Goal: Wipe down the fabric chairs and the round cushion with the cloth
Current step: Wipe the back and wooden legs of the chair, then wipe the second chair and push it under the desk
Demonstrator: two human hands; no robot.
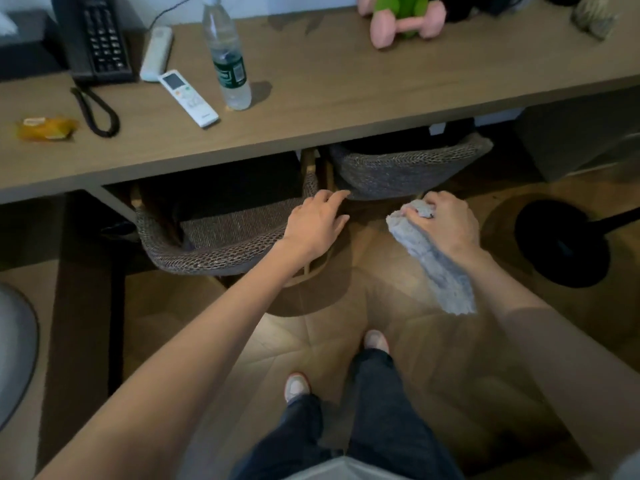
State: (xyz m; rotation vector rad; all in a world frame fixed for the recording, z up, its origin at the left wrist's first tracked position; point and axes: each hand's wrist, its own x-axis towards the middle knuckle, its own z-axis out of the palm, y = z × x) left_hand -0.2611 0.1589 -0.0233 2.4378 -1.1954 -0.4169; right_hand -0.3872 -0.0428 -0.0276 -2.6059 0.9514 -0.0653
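We look down past our two bare arms at a long wooden desk [346, 98] whose front edge runs across the view. Two woven grey chairs are tucked under that edge: the left chair [221, 251] sticks out toward us, the right chair [398, 171] sits further in. Only a narrow gap with wooden legs separates them. Between the chairs and our shoes lies open wood floor. A black round base [561, 244] stands on the floor to the right, apart from the chairs. A grey rounded shape [14, 348] is cut off at the left edge; we cannot tell what it is.

On the desk a clear bottle [228, 60] with a green label stands upright; its fill level is hard to read. Near it lie a white remote [188, 98], a phone [93, 39], a yellow packet [46, 128] and a pink dumbbell [405, 26].

Our left hand [317, 220] is spread, fingers relaxed, over the right end of the left chair's rim, fingertips toward the gap; we cannot tell whether it touches. Our right hand [446, 223] grips the cloth [433, 268], a pale grey, fuzzy rag bunched in the fist, its loose end hanging below the wrist, in the air just below the right chair.
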